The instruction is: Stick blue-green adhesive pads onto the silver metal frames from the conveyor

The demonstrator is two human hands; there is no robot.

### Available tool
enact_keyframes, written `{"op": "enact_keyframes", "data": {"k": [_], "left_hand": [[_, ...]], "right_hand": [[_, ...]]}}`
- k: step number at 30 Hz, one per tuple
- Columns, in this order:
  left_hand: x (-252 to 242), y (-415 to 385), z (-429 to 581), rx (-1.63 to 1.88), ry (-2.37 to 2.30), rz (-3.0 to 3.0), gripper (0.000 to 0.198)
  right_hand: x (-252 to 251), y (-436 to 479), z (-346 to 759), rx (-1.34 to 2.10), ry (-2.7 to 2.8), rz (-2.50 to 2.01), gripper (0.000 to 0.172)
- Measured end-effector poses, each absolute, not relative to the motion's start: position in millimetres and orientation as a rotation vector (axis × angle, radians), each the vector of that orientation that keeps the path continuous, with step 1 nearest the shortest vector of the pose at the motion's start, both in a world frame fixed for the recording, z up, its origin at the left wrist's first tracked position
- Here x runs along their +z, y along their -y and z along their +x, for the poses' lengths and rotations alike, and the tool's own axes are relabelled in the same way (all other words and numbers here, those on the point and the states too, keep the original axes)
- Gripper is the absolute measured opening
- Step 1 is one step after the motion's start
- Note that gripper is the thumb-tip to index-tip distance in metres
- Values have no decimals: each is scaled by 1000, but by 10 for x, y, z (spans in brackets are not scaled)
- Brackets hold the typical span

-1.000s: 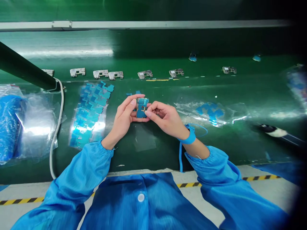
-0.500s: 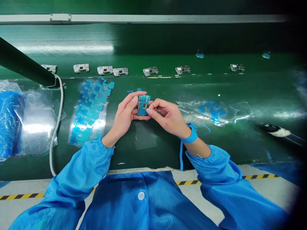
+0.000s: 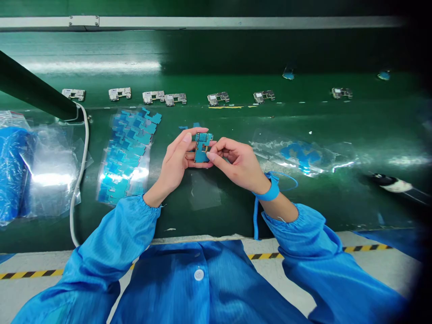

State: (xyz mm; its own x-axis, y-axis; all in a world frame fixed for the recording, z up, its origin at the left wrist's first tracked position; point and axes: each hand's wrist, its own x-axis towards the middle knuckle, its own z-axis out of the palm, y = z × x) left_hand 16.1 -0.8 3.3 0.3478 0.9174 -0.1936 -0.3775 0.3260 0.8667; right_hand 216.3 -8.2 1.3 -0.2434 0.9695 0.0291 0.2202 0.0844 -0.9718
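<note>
Row of loose boards (image 3: pixel 175 99) has shifted right vs. half a second ago; film sheet (image 3: pixel 126 157) hasn't moved. Left hand (image 3: pixel 175 159) half open, gripping blue-faced board (image 3: pixel 201 154) by its left side, fingers behind. Right hand (image 3: pixel 238 164) curled, thumb and index pinched at its right edge; exact contact too small to tell. Board sits between both hands, above the bench (image 3: pixel 232 216).

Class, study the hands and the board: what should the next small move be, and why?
Probably a light press with the right hand along the board's right edge: the left hand supports the board, its blue side faces up, and the right thumb sits at that edge.
</note>
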Motion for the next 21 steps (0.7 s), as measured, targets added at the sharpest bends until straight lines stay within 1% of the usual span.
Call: {"op": "enact_keyframes", "data": {"k": [3,9,17,21], "left_hand": [[19,7,160,979,-790,831,53],[0,4,158,961,-790,838,56],[-1,23,153,985,-763,837,43],[2,33,163,986,-809,879,44]], "right_hand": [[28,83,2162,1218,1598,-1213,37],[44,75,2170,1217,1603,-1229,43],[33,68,2181,1248,1605,-1199,38],[32,66,2187,1260,1603,-1199,40]]}}
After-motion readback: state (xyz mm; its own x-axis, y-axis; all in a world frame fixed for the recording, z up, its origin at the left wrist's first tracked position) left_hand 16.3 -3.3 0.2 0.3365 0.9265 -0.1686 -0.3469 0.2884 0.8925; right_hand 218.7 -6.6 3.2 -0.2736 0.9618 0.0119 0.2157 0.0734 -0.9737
